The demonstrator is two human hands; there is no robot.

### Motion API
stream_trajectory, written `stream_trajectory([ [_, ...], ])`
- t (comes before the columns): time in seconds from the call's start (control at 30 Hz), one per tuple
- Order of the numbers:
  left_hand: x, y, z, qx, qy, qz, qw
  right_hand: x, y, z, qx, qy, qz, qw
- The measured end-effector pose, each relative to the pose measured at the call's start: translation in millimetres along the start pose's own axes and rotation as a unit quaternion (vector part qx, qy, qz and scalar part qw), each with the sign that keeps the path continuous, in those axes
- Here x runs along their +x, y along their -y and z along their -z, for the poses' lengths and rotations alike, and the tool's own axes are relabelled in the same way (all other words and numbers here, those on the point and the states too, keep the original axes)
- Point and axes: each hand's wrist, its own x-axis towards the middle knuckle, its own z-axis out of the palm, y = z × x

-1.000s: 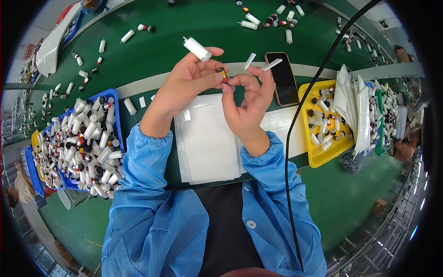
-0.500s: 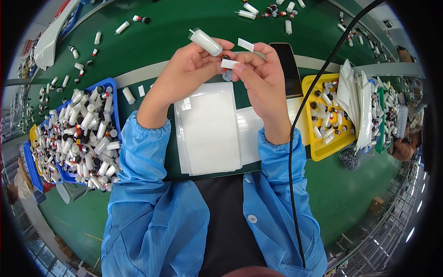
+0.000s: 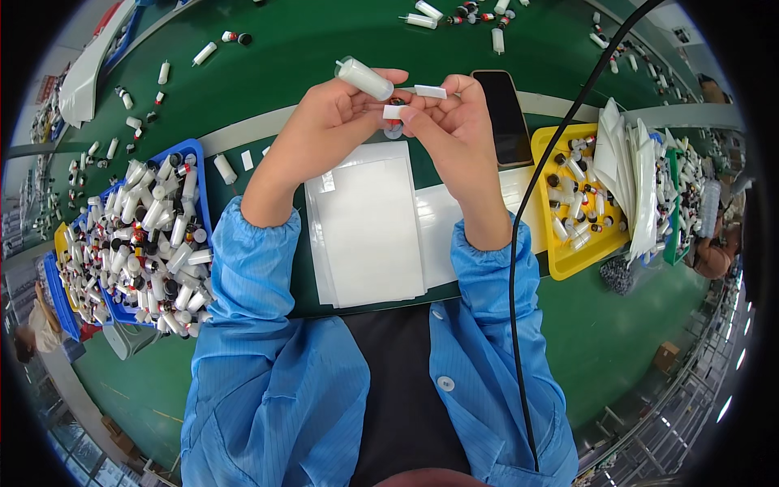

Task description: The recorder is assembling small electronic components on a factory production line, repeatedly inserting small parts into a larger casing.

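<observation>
Above the sheets, my left hand point(image 3: 324, 122) is closed around a white plastic cylinder point(image 3: 363, 78) with a thin nozzle at its upper left end. Its fingertips also hold a small black-and-red part point(image 3: 397, 101), with a translucent grey round end below. My right hand point(image 3: 458, 134) pinches a small white label point(image 3: 393, 112) between thumb and finger, against the front of that part. A second white label point(image 3: 430, 92) sits at the fingers of the same hand, farther back. Whether the cylinder and the black-and-red part are joined is hidden by the fingers.
White backing sheets point(image 3: 369, 235) lie before me. A heaped blue tray point(image 3: 203, 174) stands left, a yellow tray point(image 3: 560, 266) right. A phone point(image 3: 503, 118) lies behind my right hand. A black cable point(image 3: 513, 325) crosses the right side. Loose cylinders point(image 3: 422, 20) lie on the green surface.
My right hand has moved slightly left, bringing the front label over the black-and-red part. The second label has tilted flatter. Loose cylinders on the far green surface have shifted a little left and up.
</observation>
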Motion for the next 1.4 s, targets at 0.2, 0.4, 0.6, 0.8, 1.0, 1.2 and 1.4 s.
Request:
stream_trajectory([
  [0.2,-2,-6,-5,-0.013,-0.017,-0.004,1.000,-1,-3,0,0.019,0.009,0.047,0.999],
  [0.4,-4,-11,2,-0.078,0.013,0.014,0.997,-5,0,9,-0.080,-0.028,0.038,0.996],
  [0.6,-9,-32,6,-0.083,0.062,0.028,0.994,-2,-2,4,0.198,0.038,-0.131,0.971],
  [0.8,20,-20,107,0.203,-0.196,0.060,0.957,-1,-13,16,0.076,-0.157,0.007,0.985],
  [1.0,73,8,135,0.698,-0.181,0.088,0.687,1,-21,10,0.061,-0.181,0.115,0.975],
  [1.2,153,63,52,0.612,-0.102,0.013,0.785,3,-29,19,0.044,-0.225,0.107,0.968],
  [1.4,136,33,51,0.311,-0.138,-0.044,0.939,7,-32,16,0.017,-0.221,0.169,0.961],
])
